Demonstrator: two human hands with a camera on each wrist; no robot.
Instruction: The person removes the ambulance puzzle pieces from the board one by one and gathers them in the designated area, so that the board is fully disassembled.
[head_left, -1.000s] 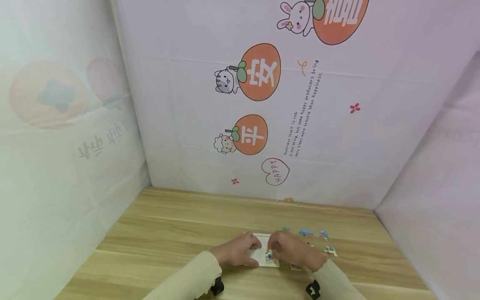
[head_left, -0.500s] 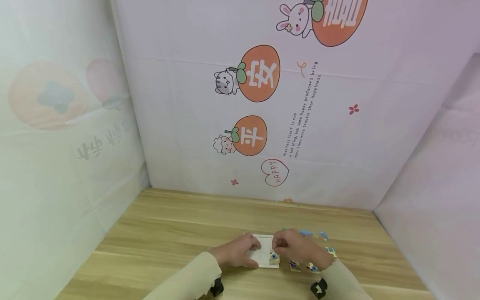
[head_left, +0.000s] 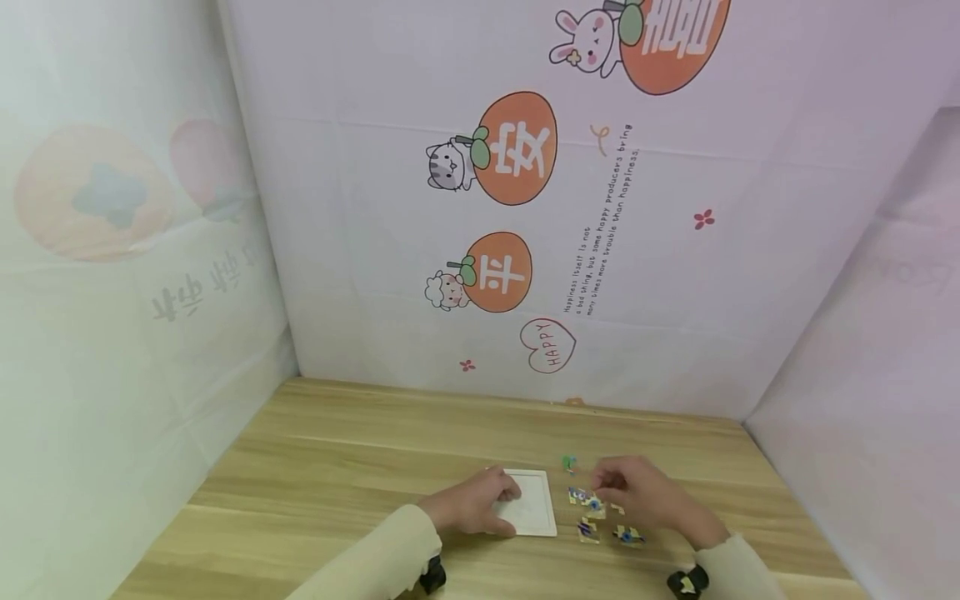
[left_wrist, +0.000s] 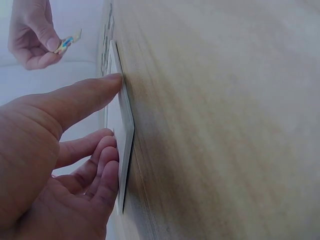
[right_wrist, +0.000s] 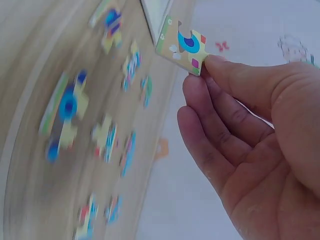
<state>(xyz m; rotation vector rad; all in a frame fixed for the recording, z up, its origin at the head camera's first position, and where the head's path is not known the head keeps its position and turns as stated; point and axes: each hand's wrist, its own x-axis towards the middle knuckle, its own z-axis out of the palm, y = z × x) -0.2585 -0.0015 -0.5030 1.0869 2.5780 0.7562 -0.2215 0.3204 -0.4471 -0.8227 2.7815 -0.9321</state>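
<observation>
A flat white puzzle tray [head_left: 534,504] with a raised rim lies on the table. My left hand [head_left: 474,502] rests on its left part; in the left wrist view the thumb lies at the near edge and the other fingertips touch the surface. My right hand [head_left: 637,492] pinches a jigsaw piece [right_wrist: 182,46] between thumb and fingers, right of the tray and above the loose pieces. The jigsaw piece is cream with a blue round shape and a green edge strip. The ring and little fingers curl beneath it.
Several loose jigsaw pieces lie right of the tray, among them one with a blue wheel [head_left: 627,536], one with purple [head_left: 588,531] and a green one [head_left: 569,464]. White printed cloth walls [head_left: 390,250] enclose the wooden table [head_left: 337,467] at the back and sides.
My right hand has lifted the jigsaw piece from the tray's near right corner and carried it right, over the loose pieces. The left hand has stayed on the tray.
</observation>
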